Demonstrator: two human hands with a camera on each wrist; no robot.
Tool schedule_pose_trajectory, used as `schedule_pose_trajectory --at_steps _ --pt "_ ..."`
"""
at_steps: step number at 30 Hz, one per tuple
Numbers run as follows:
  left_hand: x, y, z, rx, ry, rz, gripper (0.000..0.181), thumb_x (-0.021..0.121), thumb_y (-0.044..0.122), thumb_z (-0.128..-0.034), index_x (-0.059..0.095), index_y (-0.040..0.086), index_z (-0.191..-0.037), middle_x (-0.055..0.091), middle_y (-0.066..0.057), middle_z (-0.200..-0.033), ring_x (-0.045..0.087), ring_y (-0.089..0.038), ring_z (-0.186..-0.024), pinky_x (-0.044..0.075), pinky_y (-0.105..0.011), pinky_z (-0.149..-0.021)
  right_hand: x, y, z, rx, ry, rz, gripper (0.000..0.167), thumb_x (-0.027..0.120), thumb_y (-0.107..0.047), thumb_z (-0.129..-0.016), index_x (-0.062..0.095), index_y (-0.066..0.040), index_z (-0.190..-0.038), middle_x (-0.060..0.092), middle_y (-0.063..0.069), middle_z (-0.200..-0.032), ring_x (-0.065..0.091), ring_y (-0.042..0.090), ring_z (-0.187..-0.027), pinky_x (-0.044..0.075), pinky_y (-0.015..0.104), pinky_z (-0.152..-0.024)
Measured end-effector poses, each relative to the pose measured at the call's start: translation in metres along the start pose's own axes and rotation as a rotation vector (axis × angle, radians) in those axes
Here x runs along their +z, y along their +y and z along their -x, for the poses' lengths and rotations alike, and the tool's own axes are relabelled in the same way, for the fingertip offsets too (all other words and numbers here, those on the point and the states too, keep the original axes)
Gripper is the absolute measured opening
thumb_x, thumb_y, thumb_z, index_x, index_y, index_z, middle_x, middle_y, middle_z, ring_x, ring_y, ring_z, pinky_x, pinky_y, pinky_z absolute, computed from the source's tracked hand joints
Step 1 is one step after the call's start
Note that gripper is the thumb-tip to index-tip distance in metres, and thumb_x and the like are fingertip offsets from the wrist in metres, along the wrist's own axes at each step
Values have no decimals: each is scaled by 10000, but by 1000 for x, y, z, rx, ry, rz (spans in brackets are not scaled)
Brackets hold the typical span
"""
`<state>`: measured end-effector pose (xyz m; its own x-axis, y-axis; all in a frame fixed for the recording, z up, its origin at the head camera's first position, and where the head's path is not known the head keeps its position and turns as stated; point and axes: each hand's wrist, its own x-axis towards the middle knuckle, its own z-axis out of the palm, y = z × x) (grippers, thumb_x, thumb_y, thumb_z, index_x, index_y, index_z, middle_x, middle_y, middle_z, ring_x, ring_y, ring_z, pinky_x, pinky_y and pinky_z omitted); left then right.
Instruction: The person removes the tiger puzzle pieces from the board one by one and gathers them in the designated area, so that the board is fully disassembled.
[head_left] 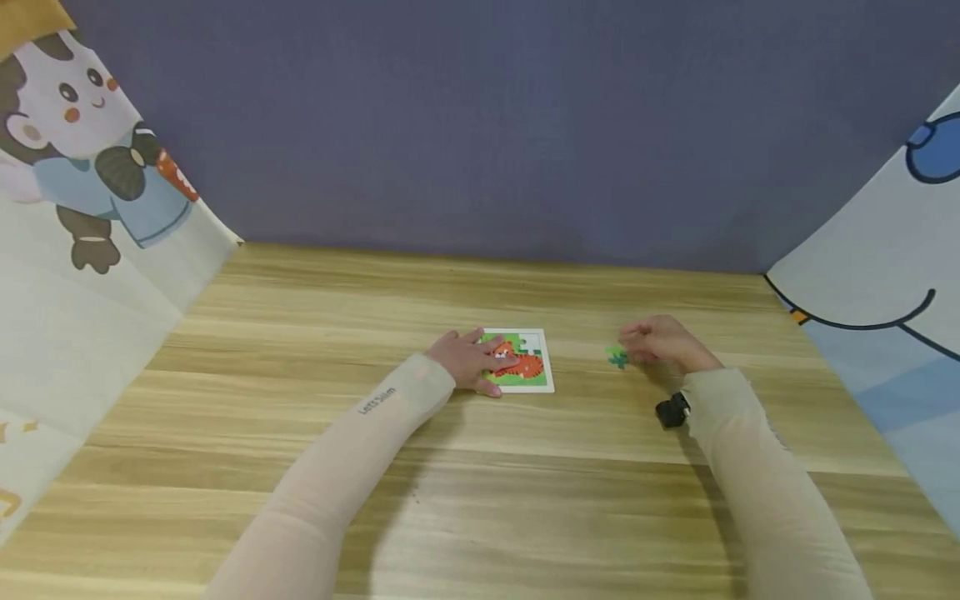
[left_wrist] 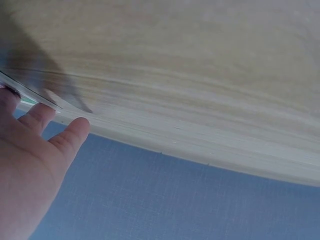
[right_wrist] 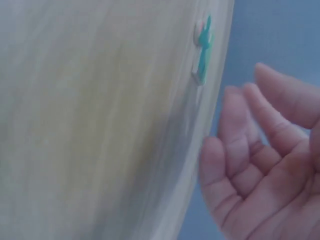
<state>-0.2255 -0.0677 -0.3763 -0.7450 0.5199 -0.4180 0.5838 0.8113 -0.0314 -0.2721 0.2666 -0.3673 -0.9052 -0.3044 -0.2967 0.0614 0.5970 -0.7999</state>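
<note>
A white-framed jigsaw puzzle (head_left: pixel 534 379) with an orange tiger on green lies flat on the table, a white gap showing at its upper right. My left hand (head_left: pixel 467 360) rests on its left part with fingers spread, covering some of the picture. Off to the right, a loose green puzzle piece (head_left: pixel 617 358) lies on the wood. Just beside it hovers my right hand (head_left: pixel 663 343). In the right wrist view, that hand's fingers (right_wrist: pixel 235 135) are loosely bent with nothing between them, apart from the green piece (right_wrist: pixel 204 52).
The wooden table (head_left: pixel 480 500) meets a dark blue panel (head_left: pixel 487 125) at the back. Cartoon-printed sheets stand at the left (head_left: pixel 90 150) and right. A small black device (head_left: pixel 672 411) is attached at the right wrist.
</note>
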Motion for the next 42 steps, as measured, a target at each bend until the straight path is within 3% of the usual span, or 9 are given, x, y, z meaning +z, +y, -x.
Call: schedule_pose_trajectory --at_steps 4,10,18,25,32,42 --pt "1 0 -1 -5 1 1 690 419 637 -904 178 424 -1515 67 60 -1600 82 -278 -1457 161 -524 -1139 4 -2 0 -128 70 82 428 670 -201 -884 616 118 -1163 670 106 -898 604 140 -748 506 264 -694" --pt "1 0 -2 1 8 -3 688 420 639 -903 190 422 -1514 75 58 -1599 90 -281 -1456 171 -531 -1135 15 -12 -2 -174 110 273 388 649 -173 -903 624 97 -1181 682 180 -978 621 267 -884 495 421 -828" --pt "0 0 1 -2 7 -5 695 420 637 -905 187 411 -1519 78 48 -1601 97 -285 -1454 167 -528 -1136 25 -20 -7 -242 108 375 337 646 -126 -906 635 85 -1168 676 193 -978 621 324 -917 491 471 -827" --pt "1 0 0 -16 -4 -19 700 408 647 -903 166 419 -1519 68 59 -1600 87 -272 -1456 158 -511 -1143 35 -32 -10 -256 27 375 341 639 -117 -921 625 63 -1210 655 154 -992 591 226 -835 491 372 -722" --pt "5 -3 -7 -16 -6 -11 699 411 654 -897 161 438 -1513 56 70 -1599 77 -268 -1458 151 -512 -1144 45 -44 -11 -346 18 522 326 676 -99 -892 651 38 -1186 668 64 -866 507 124 -601 442 317 -584" --pt "4 -2 -5 -6 1 8 687 416 640 -902 180 428 -1512 51 70 -1596 60 -272 -1458 142 -527 -1142 60 -56 -11 -436 3 663 340 709 -141 -867 673 -3 -1177 672 81 -922 563 139 -707 475 335 -645"
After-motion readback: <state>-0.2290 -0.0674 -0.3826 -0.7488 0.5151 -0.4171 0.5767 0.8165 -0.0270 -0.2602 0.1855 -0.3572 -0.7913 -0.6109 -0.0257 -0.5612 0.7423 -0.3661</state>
